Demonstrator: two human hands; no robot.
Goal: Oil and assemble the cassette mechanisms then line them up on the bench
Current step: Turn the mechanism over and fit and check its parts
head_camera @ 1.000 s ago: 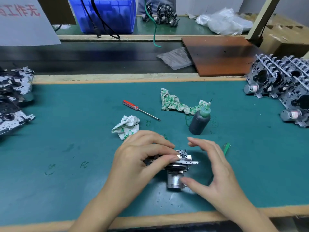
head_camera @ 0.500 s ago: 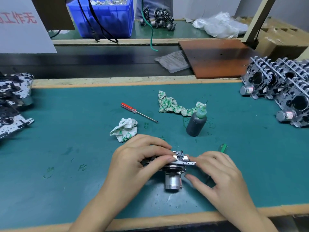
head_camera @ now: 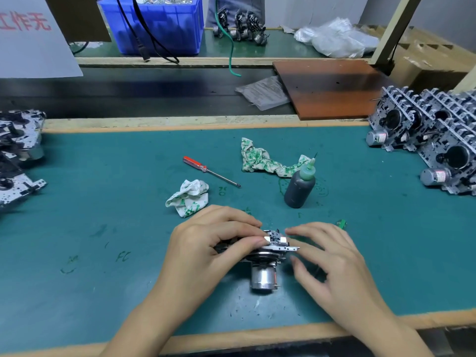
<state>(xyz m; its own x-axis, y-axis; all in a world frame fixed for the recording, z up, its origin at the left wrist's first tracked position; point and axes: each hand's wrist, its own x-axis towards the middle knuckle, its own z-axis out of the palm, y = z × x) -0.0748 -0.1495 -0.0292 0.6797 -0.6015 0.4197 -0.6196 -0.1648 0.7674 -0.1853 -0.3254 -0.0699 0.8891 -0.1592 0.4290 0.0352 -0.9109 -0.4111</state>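
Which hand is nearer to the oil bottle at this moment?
Right. The right hand lies just below and slightly right of the oil bottle, fingertips at the mechanism. The left hand grips that mechanism from the other side, further left of the bottle.

Two rags [head_camera: 188, 198] [head_camera: 268, 163], one screwdriver [head_camera: 210, 171], one oil bottle [head_camera: 300, 186] (green-capped).

Left hand [head_camera: 206, 243] grips a mechanism [head_camera: 268, 256] near the bench's [head_camera: 103, 292] front edge; right hand [head_camera: 332, 256] touches its right side.
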